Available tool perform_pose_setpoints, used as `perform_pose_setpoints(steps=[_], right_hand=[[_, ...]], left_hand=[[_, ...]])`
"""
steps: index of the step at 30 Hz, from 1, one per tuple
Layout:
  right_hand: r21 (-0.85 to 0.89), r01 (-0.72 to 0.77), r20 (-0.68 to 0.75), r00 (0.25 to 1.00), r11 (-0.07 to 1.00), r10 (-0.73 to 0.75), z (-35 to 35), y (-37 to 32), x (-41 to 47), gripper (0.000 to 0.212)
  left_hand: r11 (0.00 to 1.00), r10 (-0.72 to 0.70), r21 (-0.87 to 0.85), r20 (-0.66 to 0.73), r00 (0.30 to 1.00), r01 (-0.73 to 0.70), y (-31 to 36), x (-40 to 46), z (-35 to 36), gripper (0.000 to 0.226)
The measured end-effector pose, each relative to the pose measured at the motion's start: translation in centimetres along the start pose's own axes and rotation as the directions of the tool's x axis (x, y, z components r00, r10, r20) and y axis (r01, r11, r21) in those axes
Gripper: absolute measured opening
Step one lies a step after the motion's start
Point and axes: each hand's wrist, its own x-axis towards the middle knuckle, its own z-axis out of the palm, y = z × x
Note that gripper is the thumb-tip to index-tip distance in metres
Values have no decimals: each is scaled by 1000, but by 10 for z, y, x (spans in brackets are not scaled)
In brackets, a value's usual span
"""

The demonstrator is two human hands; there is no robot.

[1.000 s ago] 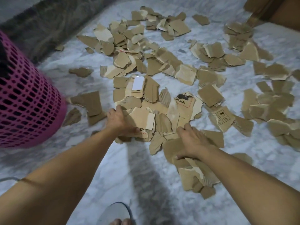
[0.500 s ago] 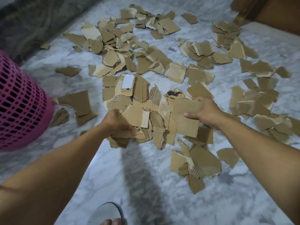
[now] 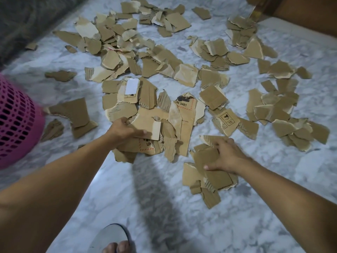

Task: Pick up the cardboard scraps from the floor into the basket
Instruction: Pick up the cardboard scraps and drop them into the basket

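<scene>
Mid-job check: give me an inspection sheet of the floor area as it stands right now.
Surface: white-grey marbled floor, strewn with scraps.
Job's things: torn brown cardboard scraps spread across most of the floor; pink perforated plastic basket at the left edge, its inside not visible.
Clutter: one scrap bears a white label; another is printed UN 3481.
Grippers: left hand grips a stack of scraps; right hand grips scraps by the near pile.
Cables: nothing seen.
Surroundings: dark grey rug top left; brown wooden furniture top right; grey sandal with toes at the bottom edge.
</scene>
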Motion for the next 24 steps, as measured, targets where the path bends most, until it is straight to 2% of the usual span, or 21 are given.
perform_pose_setpoints(steps=[4, 7, 10, 14, 18, 21, 23, 24], right_hand=[[-37, -136, -8, 991, 990, 136, 25, -7, -9, 140], [-8, -240, -37, 970, 971, 239, 37, -9, -11, 149], [129, -284, -94, 950, 950, 297, 44, -18, -14, 137], [253, -257, -150, 942, 933, 300, 47, -38, -10, 117], [359, -194, -127, 959, 913, 254, 36, -56, 5, 106], [538, -164, -40, 975, 827, 219, 23, -67, 20, 95], [641, -170, 57, 983, 748, 175, 11, -75, 33, 85], [649, -162, 71, 986, 743, 153, 5, -78, 37, 83]], left_hand=[[993, 2, 121, -73, 997, 7, 6, -1, 8, 80], [987, -9, 159, -103, 995, 26, 11, -4, 15, 85], [986, -45, 154, -114, 992, 62, 13, -5, 18, 84], [993, -73, 88, -106, 992, 82, 10, -6, 17, 83], [998, -56, 11, -134, 989, 58, 10, -4, 12, 86], [992, -69, -119, -154, 986, 51, 10, -3, 5, 92], [983, -72, -178, -154, 985, 44, 8, 0, -3, 70], [978, -74, -206, -156, 985, 41, 6, 2, -8, 60]])
